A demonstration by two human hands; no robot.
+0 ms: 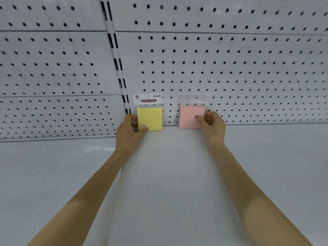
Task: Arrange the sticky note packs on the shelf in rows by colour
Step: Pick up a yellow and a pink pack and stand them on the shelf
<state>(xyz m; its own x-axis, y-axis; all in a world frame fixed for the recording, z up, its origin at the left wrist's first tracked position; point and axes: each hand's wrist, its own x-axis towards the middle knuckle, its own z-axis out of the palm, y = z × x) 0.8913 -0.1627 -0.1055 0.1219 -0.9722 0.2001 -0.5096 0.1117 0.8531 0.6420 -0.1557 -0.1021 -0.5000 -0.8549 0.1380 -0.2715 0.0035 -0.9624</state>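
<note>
From the head camera I look down along two bare forearms reaching to the back of a white shelf (168, 174). My left hand (130, 128) pinches a yellow sticky note pack (150, 118) at its lower left corner, with the thumb on the front face and the fingers curled behind the left edge. My right hand (212, 126) pinches a pink sticky note pack (189, 118) by its right edge, with the thumb pressed on the front and the fingers curled behind. Both packs are upright, faces toward me, at the very back of the shelf where it meets a white pegboard back panel (230, 68) dotted with dark holes. I cannot tell whether their bottom edges rest on the shelf or sit just above it. The yellow pack is on the left and the pink on the right, side by side at about the same height, with a clear gap of bare panel between them. The yellow pack has a white header card printed "STICKY NOTE"; the pink pack's header is clear plastic. A slotted upright strip (117, 55) runs down the panel, ending just left of the yellow pack.
</note>
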